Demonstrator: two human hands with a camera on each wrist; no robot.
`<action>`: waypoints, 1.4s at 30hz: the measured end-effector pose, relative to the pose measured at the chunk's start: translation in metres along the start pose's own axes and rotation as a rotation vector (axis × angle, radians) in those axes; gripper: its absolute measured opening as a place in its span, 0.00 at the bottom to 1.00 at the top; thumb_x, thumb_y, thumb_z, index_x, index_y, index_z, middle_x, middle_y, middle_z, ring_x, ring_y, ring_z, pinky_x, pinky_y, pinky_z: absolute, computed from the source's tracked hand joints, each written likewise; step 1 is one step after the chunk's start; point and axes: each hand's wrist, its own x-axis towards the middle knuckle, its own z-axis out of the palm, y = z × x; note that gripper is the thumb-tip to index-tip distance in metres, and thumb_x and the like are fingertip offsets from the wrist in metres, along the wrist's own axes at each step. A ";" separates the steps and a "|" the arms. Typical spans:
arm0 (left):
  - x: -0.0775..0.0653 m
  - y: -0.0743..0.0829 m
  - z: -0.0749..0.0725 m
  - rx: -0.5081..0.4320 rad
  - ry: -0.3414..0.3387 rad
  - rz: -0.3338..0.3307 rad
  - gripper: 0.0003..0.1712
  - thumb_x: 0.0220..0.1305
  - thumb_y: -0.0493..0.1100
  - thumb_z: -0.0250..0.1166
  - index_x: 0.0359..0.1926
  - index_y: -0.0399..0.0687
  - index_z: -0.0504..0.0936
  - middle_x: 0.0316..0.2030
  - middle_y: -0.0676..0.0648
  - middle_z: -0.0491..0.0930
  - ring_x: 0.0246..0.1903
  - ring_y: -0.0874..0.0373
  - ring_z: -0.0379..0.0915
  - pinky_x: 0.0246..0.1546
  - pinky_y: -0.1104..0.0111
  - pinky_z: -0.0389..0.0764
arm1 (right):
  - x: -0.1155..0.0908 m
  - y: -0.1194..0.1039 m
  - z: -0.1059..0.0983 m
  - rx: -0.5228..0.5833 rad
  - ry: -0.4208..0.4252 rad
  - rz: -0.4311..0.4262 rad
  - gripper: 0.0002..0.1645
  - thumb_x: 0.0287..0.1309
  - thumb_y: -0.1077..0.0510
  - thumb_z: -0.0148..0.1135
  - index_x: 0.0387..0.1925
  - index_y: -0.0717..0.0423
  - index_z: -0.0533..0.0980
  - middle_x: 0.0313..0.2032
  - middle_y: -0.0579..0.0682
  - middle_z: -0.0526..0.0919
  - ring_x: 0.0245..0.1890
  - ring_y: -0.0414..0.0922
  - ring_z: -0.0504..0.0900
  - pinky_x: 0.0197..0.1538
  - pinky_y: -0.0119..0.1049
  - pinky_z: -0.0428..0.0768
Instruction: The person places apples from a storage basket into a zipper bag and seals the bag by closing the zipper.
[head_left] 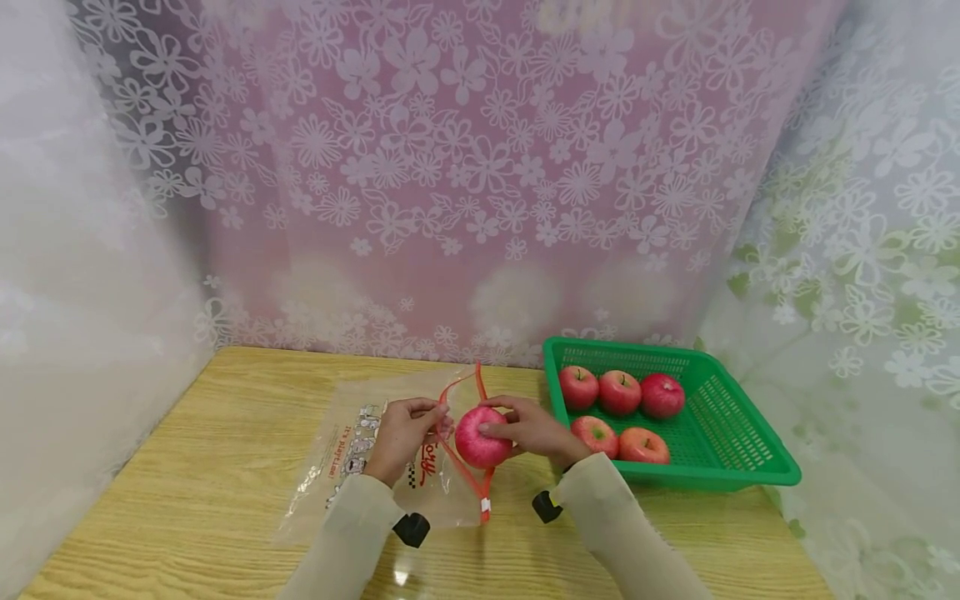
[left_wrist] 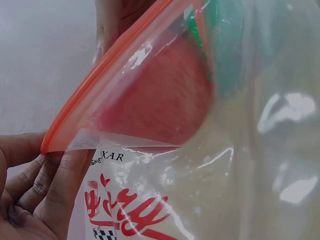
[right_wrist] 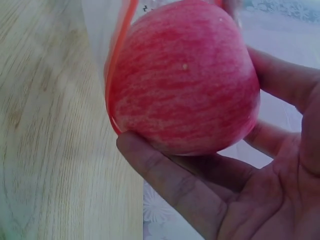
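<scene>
A clear zip bag [head_left: 352, 492] with an orange zip edge and printed cartoon figures lies on the wooden table, its mouth spread apart toward the right. My left hand [head_left: 405, 433] pinches the orange edge between thumb and fingers, as the left wrist view [left_wrist: 40, 185] also shows. At the mouth, my right hand [head_left: 536, 429] grips a red apple [head_left: 480, 440] with its fingers curled round it. Through the plastic in the left wrist view, part of the apple [left_wrist: 160, 95] shows behind the orange edge. A fingertip touches that edge beneath the apple [right_wrist: 185, 75] in the right wrist view.
To the right stands a green plastic basket [head_left: 738, 479] with several red apples [head_left: 619, 392] in two rows at its left side. The wooden table [head_left: 195, 450] extends left of the bag. Flower-patterned curtains [head_left: 480, 183] hang behind and at both sides.
</scene>
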 end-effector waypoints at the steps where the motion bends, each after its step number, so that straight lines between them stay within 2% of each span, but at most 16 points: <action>1: 0.000 0.001 0.000 0.003 0.001 -0.004 0.15 0.67 0.39 0.62 0.46 0.29 0.81 0.33 0.42 0.85 0.31 0.57 0.83 0.32 0.69 0.84 | 0.000 -0.001 0.001 -0.012 0.009 0.004 0.31 0.63 0.53 0.63 0.63 0.61 0.68 0.46 0.60 0.78 0.39 0.47 0.82 0.37 0.45 0.85; 8: 0.002 0.000 0.000 0.026 0.001 -0.020 0.14 0.66 0.41 0.63 0.45 0.33 0.83 0.33 0.44 0.85 0.31 0.59 0.82 0.33 0.68 0.84 | 0.001 -0.004 0.008 -0.082 0.073 0.073 0.31 0.60 0.51 0.66 0.62 0.58 0.70 0.44 0.58 0.79 0.38 0.47 0.81 0.37 0.43 0.85; 16: 0.003 0.003 0.001 0.019 -0.004 -0.021 0.13 0.67 0.40 0.62 0.45 0.33 0.83 0.33 0.43 0.85 0.32 0.59 0.82 0.34 0.68 0.84 | 0.003 -0.005 0.010 -0.109 0.087 0.097 0.32 0.59 0.51 0.67 0.62 0.57 0.71 0.44 0.57 0.79 0.38 0.47 0.81 0.38 0.44 0.85; 25: 0.002 0.008 0.001 0.024 0.003 -0.014 0.13 0.66 0.40 0.63 0.44 0.32 0.83 0.32 0.43 0.85 0.30 0.60 0.81 0.33 0.68 0.84 | 0.004 -0.008 0.006 -0.083 0.083 0.102 0.30 0.60 0.53 0.66 0.61 0.60 0.71 0.47 0.59 0.78 0.41 0.49 0.81 0.42 0.49 0.84; 34: 0.003 0.006 -0.001 0.006 -0.008 -0.009 0.13 0.67 0.40 0.62 0.44 0.32 0.82 0.32 0.44 0.85 0.29 0.60 0.81 0.31 0.68 0.84 | 0.000 -0.006 0.001 -0.008 0.068 0.071 0.30 0.64 0.53 0.62 0.63 0.63 0.67 0.52 0.63 0.76 0.52 0.61 0.78 0.48 0.51 0.81; 42: 0.002 0.006 -0.002 -0.001 0.017 -0.033 0.11 0.66 0.40 0.63 0.43 0.35 0.83 0.31 0.46 0.84 0.28 0.61 0.80 0.30 0.69 0.83 | -0.005 -0.004 -0.006 0.024 0.094 0.055 0.27 0.64 0.56 0.61 0.61 0.63 0.69 0.52 0.62 0.76 0.47 0.56 0.79 0.51 0.51 0.80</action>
